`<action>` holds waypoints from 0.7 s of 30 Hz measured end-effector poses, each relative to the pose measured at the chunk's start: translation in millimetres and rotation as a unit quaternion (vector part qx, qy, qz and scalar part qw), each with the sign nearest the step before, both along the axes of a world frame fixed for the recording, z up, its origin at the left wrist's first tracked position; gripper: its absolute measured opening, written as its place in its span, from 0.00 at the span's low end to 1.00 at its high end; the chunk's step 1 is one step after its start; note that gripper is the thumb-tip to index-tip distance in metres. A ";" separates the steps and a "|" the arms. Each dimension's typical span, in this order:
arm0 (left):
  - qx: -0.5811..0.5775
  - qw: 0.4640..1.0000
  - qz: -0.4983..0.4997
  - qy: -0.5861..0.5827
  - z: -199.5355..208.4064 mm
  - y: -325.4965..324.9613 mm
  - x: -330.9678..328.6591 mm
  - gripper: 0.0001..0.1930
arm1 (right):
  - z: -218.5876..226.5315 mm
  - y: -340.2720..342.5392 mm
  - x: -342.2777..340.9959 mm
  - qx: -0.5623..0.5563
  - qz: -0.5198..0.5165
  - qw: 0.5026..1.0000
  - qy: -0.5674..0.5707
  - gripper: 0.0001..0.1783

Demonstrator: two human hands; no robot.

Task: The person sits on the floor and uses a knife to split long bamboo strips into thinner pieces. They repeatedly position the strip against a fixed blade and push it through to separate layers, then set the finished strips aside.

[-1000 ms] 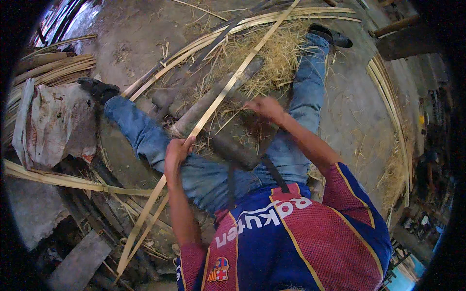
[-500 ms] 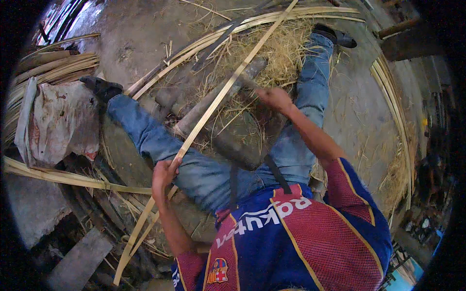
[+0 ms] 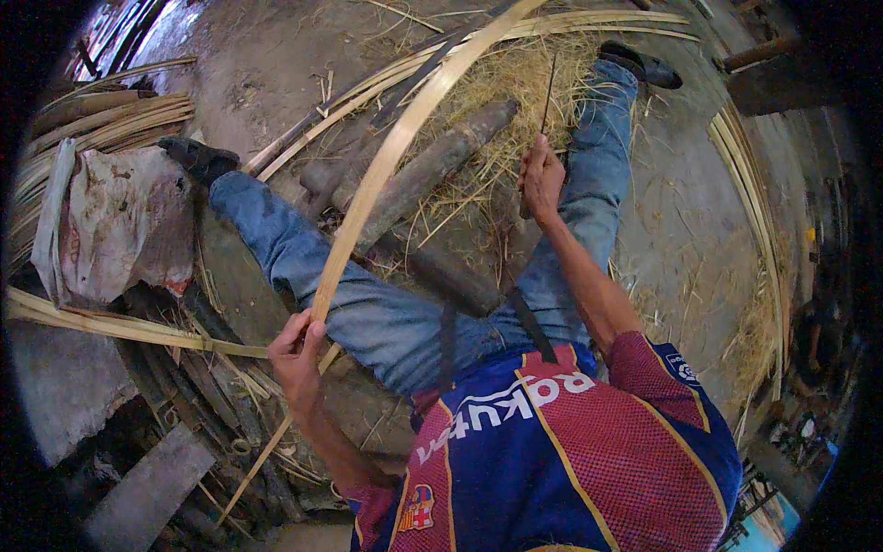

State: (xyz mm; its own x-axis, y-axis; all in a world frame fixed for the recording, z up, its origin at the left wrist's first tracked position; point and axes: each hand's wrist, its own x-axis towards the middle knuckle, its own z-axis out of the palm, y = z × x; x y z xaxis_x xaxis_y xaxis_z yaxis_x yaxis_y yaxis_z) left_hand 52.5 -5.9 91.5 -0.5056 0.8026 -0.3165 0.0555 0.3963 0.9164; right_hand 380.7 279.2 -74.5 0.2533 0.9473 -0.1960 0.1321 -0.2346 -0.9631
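Observation:
My left hand (image 3: 299, 357) pinches the lower part of a long, pale bamboo strip (image 3: 384, 158), beside my left thigh. The strip rises away from me in a curve, past the top edge of the picture, with its broad face showing. My right hand (image 3: 543, 180) is closed around the handle of a knife (image 3: 550, 99) above my right leg; its thin blade points away from me. Between my legs lies a grey log (image 3: 451, 166), partly behind the strip. The knife is apart from both strip and log.
Bamboo shavings (image 3: 506, 85) heap up beyond the log. A thick dark piece of wood (image 3: 451, 281) lies nearer my lap. Strip bundles lie at far left (image 3: 152, 120), beyond my feet (image 3: 543, 26) and at right (image 3: 747, 198). A worn whitish sack (image 3: 124, 221) stands at left.
My right hand has moved away from the strip and turned, so the knife now points forward. My left hand has shifted slightly nearer me and the strip has rotated, showing its broad face.

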 end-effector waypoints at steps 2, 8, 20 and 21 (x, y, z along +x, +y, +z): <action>-0.024 0.999 -0.048 -0.001 13.6 19.0 6.5 0.13 | 5.5 -5.9 -3.9 0.015 -0.010 1.000 0.024 0.29; 0.018 0.971 -0.158 0.181 -76.5 127.4 53.4 0.17 | -4.3 -6.3 -6.6 -0.002 -0.020 0.999 -0.045 0.32; -0.200 0.927 -0.313 0.040 -150.7 143.7 24.7 0.20 | -70.3 29.1 21.7 -0.048 0.239 0.880 -0.407 0.39; -0.220 0.934 -0.282 0.008 -135.2 128.7 19.9 0.21 | -78.7 36.0 25.4 -0.043 0.224 0.881 -0.415 0.40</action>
State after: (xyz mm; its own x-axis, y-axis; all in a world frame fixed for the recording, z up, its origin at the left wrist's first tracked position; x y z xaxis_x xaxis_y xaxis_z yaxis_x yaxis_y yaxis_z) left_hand 72.5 122.8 -43.7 -0.0483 0.7370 -0.6742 0.3817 0.6374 0.6694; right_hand 406.1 315.2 -153.3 -0.0518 0.9794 -0.1954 0.8804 -0.0476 -0.4719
